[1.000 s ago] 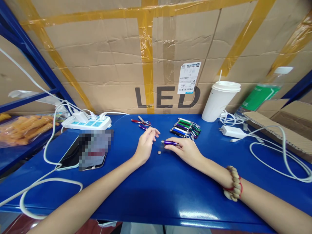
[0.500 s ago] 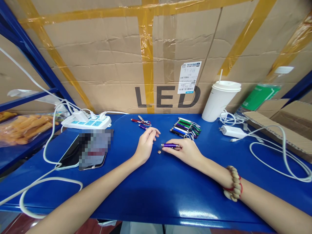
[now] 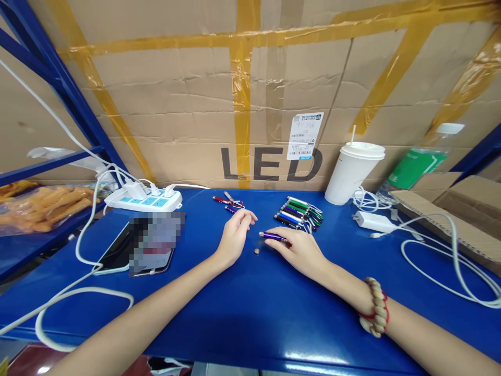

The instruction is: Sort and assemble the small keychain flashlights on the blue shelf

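In the middle of the blue table (image 3: pixel 242 318), my right hand (image 3: pixel 299 245) grips a purple keychain flashlight (image 3: pixel 273 236) between thumb and fingers, one end pointing left. A tiny round metallic piece (image 3: pixel 257 251) lies on the tabletop between my hands. My left hand (image 3: pixel 234 237) rests on its side, fingers curled together; whatever they may hold is hidden. Just beyond it lie a red keychain flashlight (image 3: pixel 221 200), a silvery one (image 3: pixel 228 196) and another purple one (image 3: pixel 230 209). Several flashlights (image 3: pixel 299 212) in green, purple, blue, black and silver form a row beyond my right hand.
Two phones (image 3: pixel 113 250) and a white power strip (image 3: pixel 146 201) with cables are on the left. A lidded white cup (image 3: pixel 352 172), a green-labelled bottle (image 3: pixel 417 166), a white charger (image 3: pixel 374 221) and an open carton (image 3: pixel 450 209) stand right. A large taped cardboard box (image 3: pixel 188 115) backs the table.
The view has tilted up slightly. The fingers of my right hand have shifted on the purple flashlight, which slants a little more. My left hand looks nearly the same.
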The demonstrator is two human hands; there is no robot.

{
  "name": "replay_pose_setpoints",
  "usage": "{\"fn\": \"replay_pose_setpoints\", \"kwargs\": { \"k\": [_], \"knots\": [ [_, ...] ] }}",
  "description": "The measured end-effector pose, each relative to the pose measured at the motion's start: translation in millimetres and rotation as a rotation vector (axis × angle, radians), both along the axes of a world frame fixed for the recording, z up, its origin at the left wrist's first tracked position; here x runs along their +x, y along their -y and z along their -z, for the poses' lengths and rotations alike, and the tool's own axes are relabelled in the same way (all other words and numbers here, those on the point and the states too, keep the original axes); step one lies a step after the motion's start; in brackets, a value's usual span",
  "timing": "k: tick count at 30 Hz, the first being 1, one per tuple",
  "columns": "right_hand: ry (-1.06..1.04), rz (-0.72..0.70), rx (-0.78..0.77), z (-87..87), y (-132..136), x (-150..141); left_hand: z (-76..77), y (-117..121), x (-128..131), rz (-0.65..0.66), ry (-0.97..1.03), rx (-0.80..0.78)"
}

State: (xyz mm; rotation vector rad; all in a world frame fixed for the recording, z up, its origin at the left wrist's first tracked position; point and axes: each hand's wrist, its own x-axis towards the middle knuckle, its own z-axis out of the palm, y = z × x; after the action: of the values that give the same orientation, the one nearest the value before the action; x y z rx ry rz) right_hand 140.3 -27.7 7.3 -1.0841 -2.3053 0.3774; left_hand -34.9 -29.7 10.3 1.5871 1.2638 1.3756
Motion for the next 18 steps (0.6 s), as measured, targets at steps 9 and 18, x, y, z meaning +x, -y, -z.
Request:
{"fn": "replay_pose_setpoints", "kwargs": {
  "k": [9,18],
  "knots": [
    [0.064,0.039,0.059,1.2,-1.5,-0.1,-1.5,-8.9,-9.5,-0.109,-0.161,0.01],
    [0.017,0.01,0.052,0.6,-1.1,-2.0,4.6,-8.9,-5.3,-0.088,0.055,-0.133]
  ]
}}
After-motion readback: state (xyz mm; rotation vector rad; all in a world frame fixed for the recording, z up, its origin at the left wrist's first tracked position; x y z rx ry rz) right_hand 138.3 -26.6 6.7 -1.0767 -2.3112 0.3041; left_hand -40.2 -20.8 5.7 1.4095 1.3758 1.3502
